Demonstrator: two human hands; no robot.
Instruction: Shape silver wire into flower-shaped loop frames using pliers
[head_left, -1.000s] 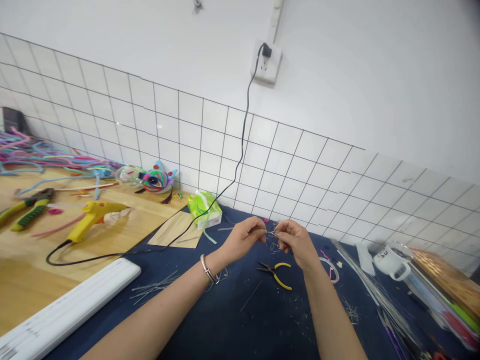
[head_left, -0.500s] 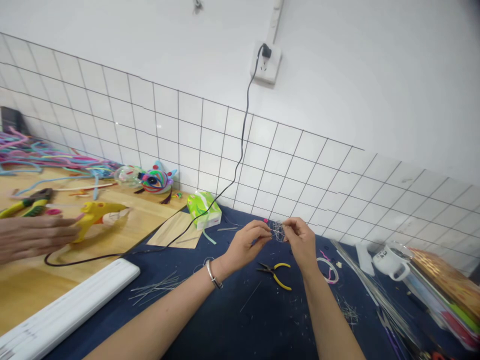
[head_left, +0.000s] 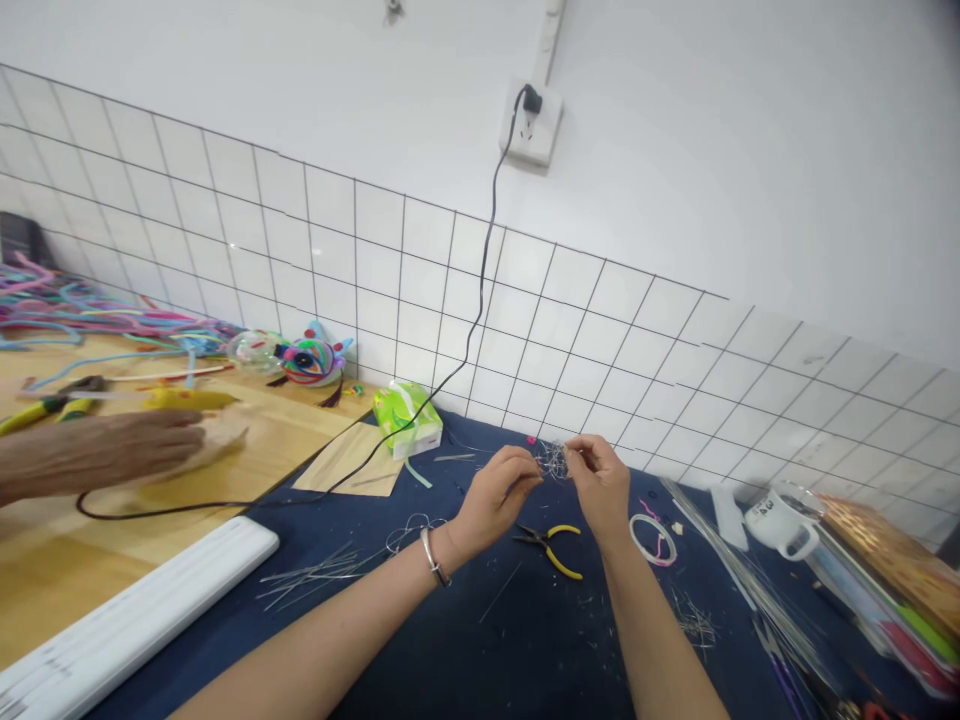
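Observation:
A small tangled piece of silver wire is between my hands above the dark blue table cover. My right hand pinches its right side between thumb and fingertips. My left hand, a silver bracelet at its wrist, is closed at the wire's left edge; what lies in those fingertips is too fine to make out. Just below and between my hands lie pliers with yellow handles. Thin wire loops rest beside my left wrist, and a white ring with a pink strand lies right of my right wrist.
At left, another person's hand is by a yellow glue gun on a wooden board. A black cord hangs from the socket across the table. A tissue pack, loose wires, long wires and a mug stand around.
My left hand has shifted slightly down, while the right stays nearly in place with the wire piece. The co-worker's hand has moved right, and the glue gun now lies flatter.

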